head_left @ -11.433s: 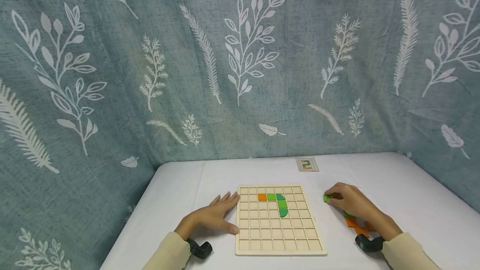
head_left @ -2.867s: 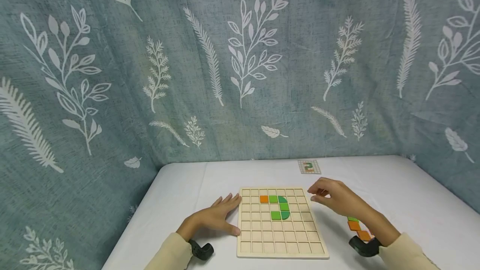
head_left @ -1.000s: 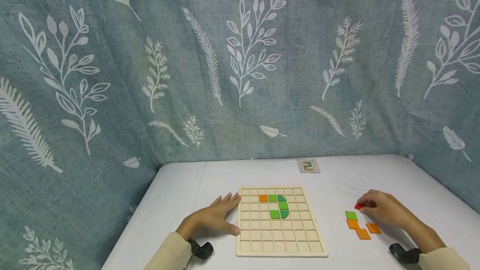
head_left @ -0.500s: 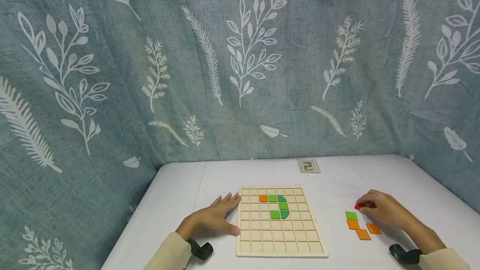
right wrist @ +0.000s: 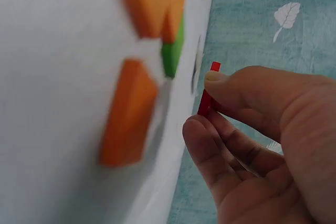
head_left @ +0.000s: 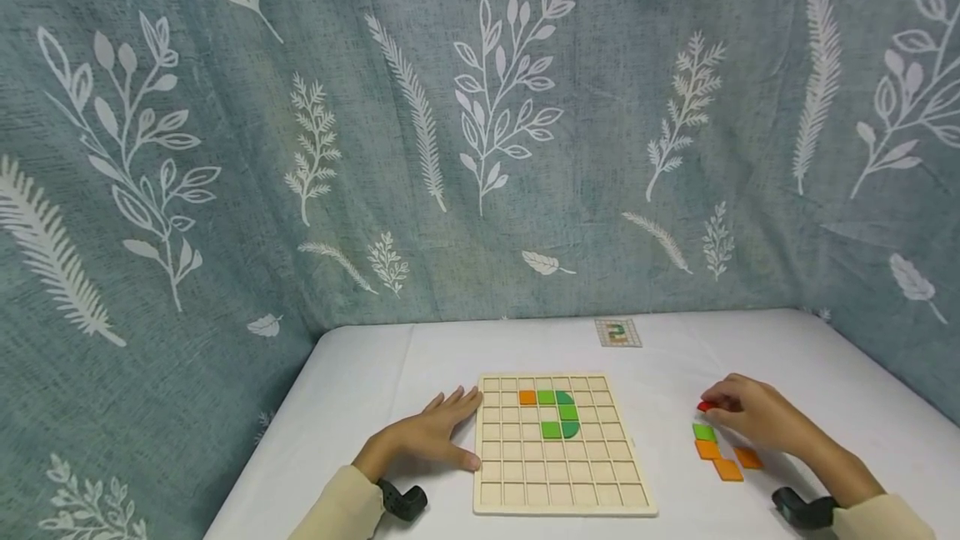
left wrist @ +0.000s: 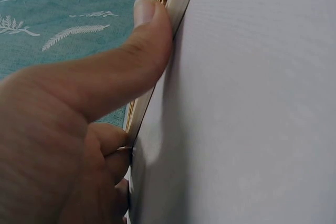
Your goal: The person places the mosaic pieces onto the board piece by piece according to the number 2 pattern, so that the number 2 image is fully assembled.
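My right hand (head_left: 753, 413) pinches a small red tile (head_left: 706, 407) between thumb and fingers. The right wrist view shows this red tile (right wrist: 215, 67) edge-on, held off the white table. My left hand (head_left: 423, 437) rests on the table with fingers spread, fingertips and thumb touching the left edge of a wooden grid board (head_left: 489, 493). In the board's upper cells sit an orange square (head_left: 528, 397), light green squares (head_left: 568, 412) and two dark green rounded-corner tiles (head_left: 570, 430). Below the right hand lie a loose light green square (head_left: 704, 432) and three orange squares (head_left: 728, 470).
A small printed card (head_left: 618, 333) with a coloured grid figure lies near the table's back edge. Behind the white-covered table (head_left: 450, 344) hangs a blue-green leaf-patterned curtain (head_left: 420, 257).
Since the oldest frame, another light green square has appeared on the board. My right hand went back to the loose tiles and took the red one, which has just shifted slightly left and away. Left hand unchanged.
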`<state>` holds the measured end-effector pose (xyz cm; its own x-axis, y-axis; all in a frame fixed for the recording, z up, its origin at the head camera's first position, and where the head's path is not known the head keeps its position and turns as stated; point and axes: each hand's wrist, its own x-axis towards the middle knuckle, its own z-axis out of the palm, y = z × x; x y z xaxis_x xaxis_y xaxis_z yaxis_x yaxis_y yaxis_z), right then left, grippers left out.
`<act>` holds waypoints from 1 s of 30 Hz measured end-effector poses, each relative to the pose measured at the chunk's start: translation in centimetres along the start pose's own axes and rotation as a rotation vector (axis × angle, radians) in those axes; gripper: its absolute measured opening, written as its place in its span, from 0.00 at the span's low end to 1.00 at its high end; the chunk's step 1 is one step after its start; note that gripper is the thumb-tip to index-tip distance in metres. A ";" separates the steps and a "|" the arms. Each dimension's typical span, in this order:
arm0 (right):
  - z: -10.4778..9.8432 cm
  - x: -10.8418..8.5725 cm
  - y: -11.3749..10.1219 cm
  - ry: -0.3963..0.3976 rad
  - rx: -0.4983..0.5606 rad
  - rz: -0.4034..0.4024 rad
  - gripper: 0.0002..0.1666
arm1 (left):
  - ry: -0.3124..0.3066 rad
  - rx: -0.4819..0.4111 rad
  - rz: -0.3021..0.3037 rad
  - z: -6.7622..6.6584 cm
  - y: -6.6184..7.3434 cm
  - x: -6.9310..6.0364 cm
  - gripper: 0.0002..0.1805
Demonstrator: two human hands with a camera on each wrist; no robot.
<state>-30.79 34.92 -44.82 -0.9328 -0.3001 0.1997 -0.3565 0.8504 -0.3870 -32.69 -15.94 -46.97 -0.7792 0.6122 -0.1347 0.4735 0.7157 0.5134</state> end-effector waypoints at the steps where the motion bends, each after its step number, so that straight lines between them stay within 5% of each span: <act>1: -0.1 0.1 -0.3 0.006 0.004 -0.005 0.09 | 0.001 -0.004 0.001 -0.1 0.0 0.0 0.63; 20: -0.6 0.6 -3.6 -0.024 0.075 -0.125 0.08 | -0.011 0.018 -0.006 0.2 0.1 0.2 0.62; 30: -0.6 1.8 -5.8 -0.029 0.094 -0.253 0.10 | 0.000 0.017 -0.004 0.1 0.1 0.2 0.63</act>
<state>-30.34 29.67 -41.71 -0.8140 -0.5113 0.2757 -0.5807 0.7034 -0.4099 -32.77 -15.69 -46.98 -0.7814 0.6089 -0.1367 0.4771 0.7241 0.4980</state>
